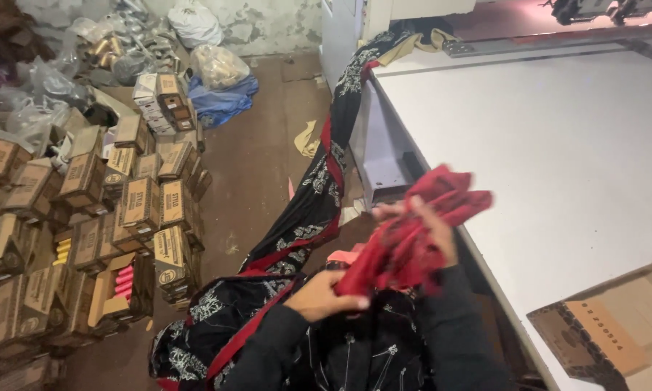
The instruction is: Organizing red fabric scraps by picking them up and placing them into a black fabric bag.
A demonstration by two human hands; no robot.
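Observation:
My left hand point(326, 295) grips the lower end of a bunched red cloth point(420, 232) with a dark pattern. My right hand point(426, 224) clutches the upper part of the same red bundle, lifted just over the edge of a white table point(557, 152). Below my arms hangs a long black fabric point(319, 188) with white embroidery and red trim. It runs from my lap up along the floor to the table's far corner.
Stacks of small brown cardboard boxes point(87, 217) crowd the left floor, some open with coloured spools. Plastic bags point(217, 65) lie against the back wall. An open cardboard box point(608, 333) sits on the table's near right corner. A brown floor strip point(253, 166) runs between boxes and table.

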